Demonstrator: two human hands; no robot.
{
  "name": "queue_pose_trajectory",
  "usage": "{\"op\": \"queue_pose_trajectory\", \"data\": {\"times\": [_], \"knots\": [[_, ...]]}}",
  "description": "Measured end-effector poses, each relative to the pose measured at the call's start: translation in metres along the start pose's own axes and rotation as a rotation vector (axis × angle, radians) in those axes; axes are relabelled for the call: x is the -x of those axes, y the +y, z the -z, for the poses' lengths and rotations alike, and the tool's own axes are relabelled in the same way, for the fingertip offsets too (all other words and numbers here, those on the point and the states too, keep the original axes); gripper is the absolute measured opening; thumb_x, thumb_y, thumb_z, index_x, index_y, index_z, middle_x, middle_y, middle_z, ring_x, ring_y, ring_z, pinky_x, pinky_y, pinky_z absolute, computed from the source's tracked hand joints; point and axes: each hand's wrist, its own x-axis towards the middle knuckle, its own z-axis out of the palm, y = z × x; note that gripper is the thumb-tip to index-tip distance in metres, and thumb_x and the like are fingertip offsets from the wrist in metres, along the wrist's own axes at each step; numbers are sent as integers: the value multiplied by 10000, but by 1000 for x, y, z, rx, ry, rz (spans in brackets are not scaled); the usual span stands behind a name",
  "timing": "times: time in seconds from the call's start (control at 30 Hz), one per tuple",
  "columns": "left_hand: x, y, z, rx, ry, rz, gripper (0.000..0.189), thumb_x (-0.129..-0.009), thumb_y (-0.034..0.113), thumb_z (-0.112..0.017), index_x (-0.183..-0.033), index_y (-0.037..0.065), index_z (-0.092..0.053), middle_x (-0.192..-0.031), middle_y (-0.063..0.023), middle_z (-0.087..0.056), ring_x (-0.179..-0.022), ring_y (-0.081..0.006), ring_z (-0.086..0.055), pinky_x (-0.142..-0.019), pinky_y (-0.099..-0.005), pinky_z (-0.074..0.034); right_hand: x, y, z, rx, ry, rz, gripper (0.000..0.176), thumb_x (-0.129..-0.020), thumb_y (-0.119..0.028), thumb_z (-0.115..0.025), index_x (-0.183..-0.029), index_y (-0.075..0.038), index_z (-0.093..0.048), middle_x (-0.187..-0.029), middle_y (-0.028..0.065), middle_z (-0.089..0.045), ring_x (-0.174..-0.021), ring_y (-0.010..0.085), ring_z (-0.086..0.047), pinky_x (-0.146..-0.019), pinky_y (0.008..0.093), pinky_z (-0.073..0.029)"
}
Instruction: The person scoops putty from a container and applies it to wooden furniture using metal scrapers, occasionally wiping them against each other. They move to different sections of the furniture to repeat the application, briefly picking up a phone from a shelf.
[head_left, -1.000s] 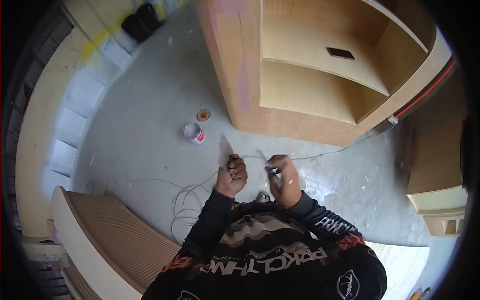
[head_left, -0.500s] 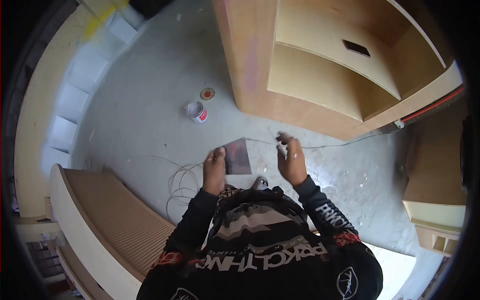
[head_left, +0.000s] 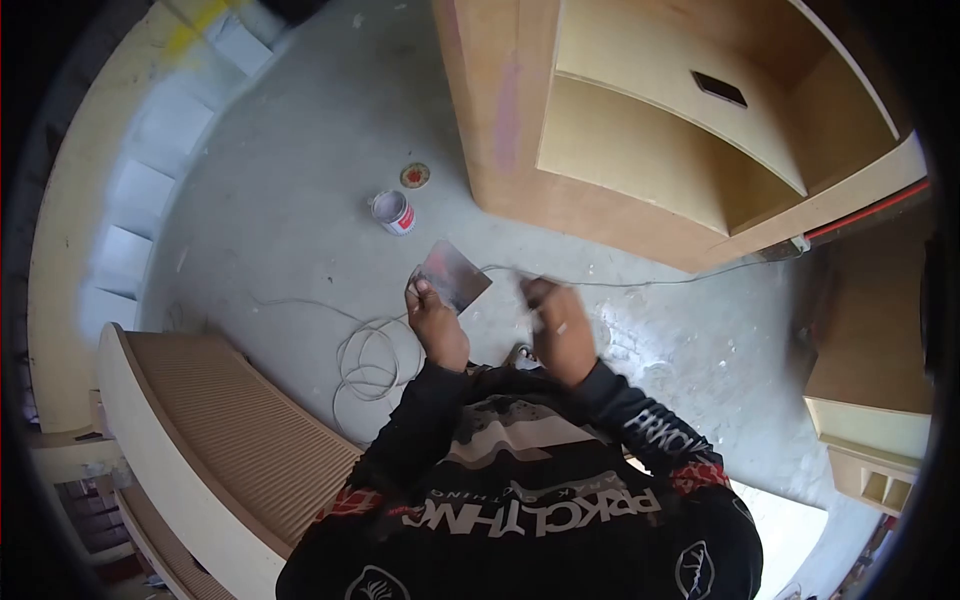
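Observation:
My left hand (head_left: 436, 325) grips a thin, flat square plate (head_left: 457, 277) by its lower left edge, thumb on top. The plate is tilted, with reddish and dark smears on its face. To the right of it, my right hand (head_left: 560, 325) is raised with its fingers curled and blurred by motion; whether something small is in them cannot be made out. Beyond the plate, an open paint can (head_left: 393, 214) with a red and white label stands on the floor, and its round lid (head_left: 415, 175) lies just behind it.
A large wooden shelf unit (head_left: 590, 215) stands at the upper right, with a dark phone-like object (head_left: 719, 88) on it. A cable (head_left: 375, 360) lies coiled on the floor and runs right. A ribbed curved panel (head_left: 230, 400) is at the lower left.
My left hand has moved slightly right and up, turning the plate. My right hand has shifted left, closer to the plate, and its fingers have curled in.

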Motion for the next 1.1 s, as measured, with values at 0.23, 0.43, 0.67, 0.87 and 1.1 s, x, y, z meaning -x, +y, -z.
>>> {"op": "queue_pose_trajectory", "data": {"times": [0.23,0.43,0.67,0.87,1.1], "knots": [[12,14,-15,-5,-93,112,470,-1042,360,-419,-1292,-34,-472,-1191,-138,-566,-1078,-207,-526,-961,-335,-402,-4,41,-51,173,-4,-309,281,-806,20,-494,-1078,5,-558,-1007,182,-594,-924,373,-548,-793,435,-458],[-5,-8,-8,8,-83,15,411,-1043,308,-413,-1268,-28,-488,-1150,-122,-579,-1018,-205,-547,-912,-334,-434,0,-15,-48,177,-131,-8,328,-808,-31,-518,-1133,-14,-567,-1087,137,-596,-914,339,-567,-826,422,-471],[-23,0,10,-69,-116,24,364,-1041,269,-421,-1241,-17,-523,-1129,-94,-596,-1030,-174,-540,-925,-310,-422,-12,-3,-27,141,-126,68,374,-806,-30,-520,-1176,-35,-570,-1131,143,-599,-968,334,-562,-824,413,-451],[-14,26,3,13,-270,198,355,-1048,247,-419,-1252,-16,-540,-1043,-29,-601,-887,-118,-536,-806,-273,-448,-12,56,-58,227,-136,-40,384,-794,-16,-489,-1167,-36,-578,-1022,139,-585,-885,355,-540,-813,442,-448],[-30,17,27,-218,-432,296,222,-1030,213,-483,-1037,29,-606,-840,56,-547,-763,-39,-470,-706,-222,-413,-12,11,-21,210,-356,332,411,-785,-23,-507,-1187,-58,-587,-1079,114,-608,-924,321,-562,-822,415,-453]]}}
